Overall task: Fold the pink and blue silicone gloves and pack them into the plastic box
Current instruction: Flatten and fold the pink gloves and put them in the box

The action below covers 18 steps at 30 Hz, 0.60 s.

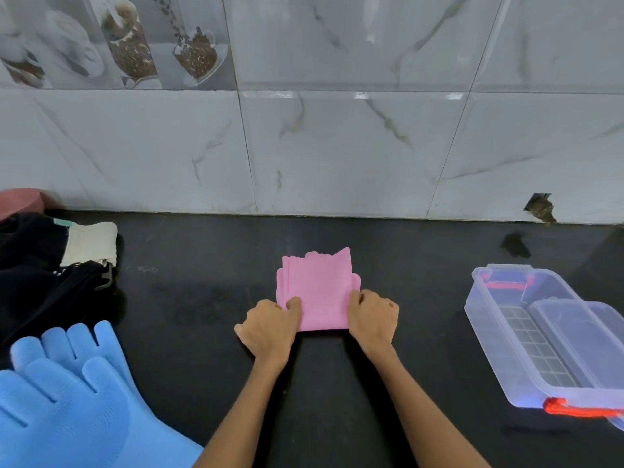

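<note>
Both hands grip the folded pink gloves [317, 292] at the near corners: the left hand [270, 327] has its thumb curled over the left edge, and the right hand [373, 320] clamps the right edge with curled fingers. Between the two grips the pink silicone lies as a compact, layered packet flat on the dark counter [405, 366], its scalloped cuff edges sticking out on the far side, away from the hands.

The pink fold looks essentially finished, but the packet is not yet packed. Well out to the right of the grip stands the clear plastic box [499, 325], open, with its lid apparently resting partly inside; no glove is in it. Well to the left, nearer the person, the blue gloves [67, 393] lie spread out unfolded, so their folding and both packings remain.
</note>
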Tool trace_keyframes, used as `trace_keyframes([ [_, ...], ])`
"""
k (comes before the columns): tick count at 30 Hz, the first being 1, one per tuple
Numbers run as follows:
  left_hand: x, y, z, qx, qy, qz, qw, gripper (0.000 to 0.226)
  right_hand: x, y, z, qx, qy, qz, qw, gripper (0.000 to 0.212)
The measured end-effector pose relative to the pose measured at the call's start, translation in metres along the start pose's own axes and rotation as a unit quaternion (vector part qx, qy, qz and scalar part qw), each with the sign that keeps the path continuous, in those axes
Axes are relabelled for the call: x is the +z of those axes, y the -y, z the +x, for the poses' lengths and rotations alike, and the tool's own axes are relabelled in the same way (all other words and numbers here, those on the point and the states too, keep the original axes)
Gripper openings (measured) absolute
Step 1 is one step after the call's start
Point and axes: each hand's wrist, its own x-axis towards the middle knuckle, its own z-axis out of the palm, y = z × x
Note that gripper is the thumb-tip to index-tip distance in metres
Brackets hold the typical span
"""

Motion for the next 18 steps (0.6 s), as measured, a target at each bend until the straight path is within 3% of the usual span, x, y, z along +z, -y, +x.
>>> trace_keyframes([
  [2, 0.007, 0.008, -0.009, 0.052, -0.047, -0.086, 0.994, 0.027, -0.001, -0.012, -0.013, -0.015, -0.058, 0.173, 0.983, 0.026],
  [4, 0.011, 0.014, -0.011, 0.093, -0.074, -0.168, 0.979, 0.012, -0.005, -0.017, -0.017, -0.021, -0.065, 0.244, 0.967, 0.019],
  [5, 0.011, 0.015, -0.01, 0.107, -0.071, -0.196, 0.972, 0.017, -0.006, -0.017, -0.018, -0.029, -0.05, 0.249, 0.967, 0.024],
  [7, 0.013, 0.015, -0.007, 0.138, -0.045, -0.233, 0.961, 0.024, -0.004, -0.017, -0.016, -0.071, -0.003, 0.199, 0.977, 0.045],
  [9, 0.016, 0.015, -0.005, 0.172, 0.0, -0.235, 0.957, 0.03, 0.004, -0.017, -0.015, -0.129, 0.051, 0.081, 0.987, 0.059],
  [11, 0.019, 0.014, -0.001, 0.181, 0.054, -0.215, 0.958, 0.046, 0.011, -0.016, -0.011, -0.146, 0.075, -0.012, 0.986, 0.061],
  [14, 0.024, 0.009, 0.008, 0.139, 0.09, -0.22, 0.961, 0.06, 0.017, -0.015, -0.004, -0.117, 0.076, -0.046, 0.989, 0.058],
  [16, 0.024, 0.006, 0.012, 0.112, 0.072, -0.242, 0.961, 0.046, 0.018, -0.015, -0.002, -0.11, 0.066, -0.038, 0.991, 0.056],
  [18, 0.026, 0.006, 0.014, 0.106, 0.04, -0.255, 0.96, 0.018, 0.02, -0.016, -0.001, -0.11, 0.047, -0.021, 0.993, 0.053],
])
